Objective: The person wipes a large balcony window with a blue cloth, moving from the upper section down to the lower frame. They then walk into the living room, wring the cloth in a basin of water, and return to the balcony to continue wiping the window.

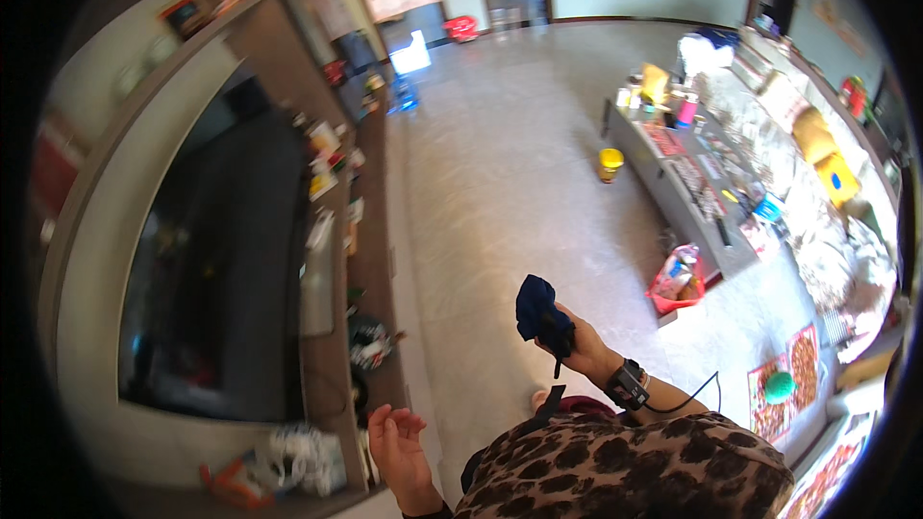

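Note:
My right hand [584, 346] is closed round a dark blue cloth bundle [536, 308] with a black lower part and a short black strap hanging from it. Its exact kind is hard to make out; it resembles a small folded umbrella. A black device with a cable is strapped to that wrist. Lower and to the left, my left hand [397, 442] is raised with its fingers apart and slightly bent, holding nothing. It is nearest the end of the low TV cabinet [385, 365].
At left stands a large dark television [216, 269], with clutter along the cabinet. A white plastic bag [306, 461] lies near its front end. At right are a long coffee table [663, 183], a yellow bucket [611, 165], a red basket [676, 281] and a covered sofa [822, 264].

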The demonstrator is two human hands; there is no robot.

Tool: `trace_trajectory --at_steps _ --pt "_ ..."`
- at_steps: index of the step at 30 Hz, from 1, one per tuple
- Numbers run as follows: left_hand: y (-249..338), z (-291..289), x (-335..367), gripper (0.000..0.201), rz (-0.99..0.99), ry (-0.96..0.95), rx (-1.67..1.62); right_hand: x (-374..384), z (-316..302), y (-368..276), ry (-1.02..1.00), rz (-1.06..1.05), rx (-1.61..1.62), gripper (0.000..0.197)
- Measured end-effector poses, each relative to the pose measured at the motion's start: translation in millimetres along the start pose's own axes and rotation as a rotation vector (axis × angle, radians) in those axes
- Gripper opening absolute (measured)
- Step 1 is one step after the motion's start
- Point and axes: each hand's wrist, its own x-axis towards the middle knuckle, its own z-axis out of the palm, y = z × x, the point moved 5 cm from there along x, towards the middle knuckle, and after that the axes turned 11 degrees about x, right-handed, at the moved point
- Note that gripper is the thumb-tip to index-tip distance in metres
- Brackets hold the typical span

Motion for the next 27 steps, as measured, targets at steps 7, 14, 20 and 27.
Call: trace_trajectory --at_steps 7,14,20,27 --pt "-32.9 106.9 105.5 0.027 -0.044 -0.225 0.125 30.4 -16.4 -137.0 0.048 -0.190 0.268 0.033" --pt "-59.2 120.6 266.3 0.037 -0.084 -0.260 -0.060 114.1 -20.9 -216.1 0.022 -0.285 0.214 0.033" --pt "-76.4 250.5 407.7 0.035 -0.079 -0.182 -0.170 205.8 -7.4 -332.6 0.133 -0.361 0.283 0.032" --pt "-121.9 618.2 489.6 0.020 -0.272 -0.748 0.004 237.3 -19.8 -493.7 0.268 -0.747 0.457 0.030"
